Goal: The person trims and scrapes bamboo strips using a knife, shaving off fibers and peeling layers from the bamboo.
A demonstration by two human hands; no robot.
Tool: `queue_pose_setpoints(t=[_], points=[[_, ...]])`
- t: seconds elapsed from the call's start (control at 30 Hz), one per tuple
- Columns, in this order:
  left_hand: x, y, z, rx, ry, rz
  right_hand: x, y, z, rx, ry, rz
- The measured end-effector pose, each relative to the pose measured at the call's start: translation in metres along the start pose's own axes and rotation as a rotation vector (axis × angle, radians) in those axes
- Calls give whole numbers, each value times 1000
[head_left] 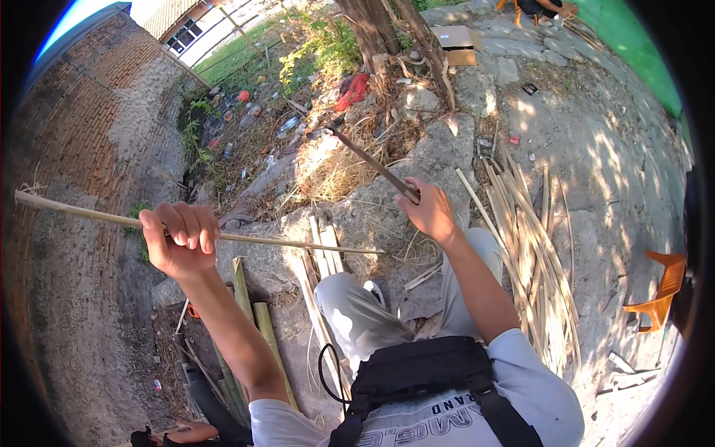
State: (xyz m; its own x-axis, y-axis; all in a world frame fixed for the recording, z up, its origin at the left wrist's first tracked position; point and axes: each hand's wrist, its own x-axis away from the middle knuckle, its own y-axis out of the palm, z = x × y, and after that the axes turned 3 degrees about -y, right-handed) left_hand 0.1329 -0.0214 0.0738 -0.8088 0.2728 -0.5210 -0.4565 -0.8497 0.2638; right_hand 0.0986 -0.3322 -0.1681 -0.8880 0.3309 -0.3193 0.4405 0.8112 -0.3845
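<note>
- Head view: your left hand (181,235) is curled round a thin bamboo strip (298,243), fingers folded over; the strip lies roughly crosswise, its longer end reaching past your knees' line to the right.
- Your right hand (430,208) is wrapped round the near end of a long dark blade (372,164), tip pointing up and left, away from you. Blade and strip look apart.
- Strip's free right end hangs above a few pale slats (328,253) just ahead of your knees; the big pile of split strips (532,276) lies on your right, on the stone ground (588,246).
- Thicker green bamboo poles (264,328) sit at your left, below your forearm.
- Looks like strip-trimming; which way the edge faces, can't tell.
- For a clean pass, I'd steady the strip first; its free end is long and likely to whip or bend.
- Best to work the blade away from your left fingers and knees, with light, shallow strokes; thin bamboo probably splits along the grain.
- Mind splinters along the strip's edges; a firm grip without sliding should be safer.
</note>
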Motion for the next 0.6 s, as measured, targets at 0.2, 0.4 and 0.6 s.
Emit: queue_pose_setpoints(t=[0.2, 0.4, 0.6], points=[[22, -6, -14, 105, 92, -306, 7, -13, -18, 140, 217, -202], [29, -17, -11, 109, 128, -194, 16, -11, -14, 459, 203, -280], [31, -30, -9, 119, 141, -262, 24, 7, 4, 679, -4, -327]])
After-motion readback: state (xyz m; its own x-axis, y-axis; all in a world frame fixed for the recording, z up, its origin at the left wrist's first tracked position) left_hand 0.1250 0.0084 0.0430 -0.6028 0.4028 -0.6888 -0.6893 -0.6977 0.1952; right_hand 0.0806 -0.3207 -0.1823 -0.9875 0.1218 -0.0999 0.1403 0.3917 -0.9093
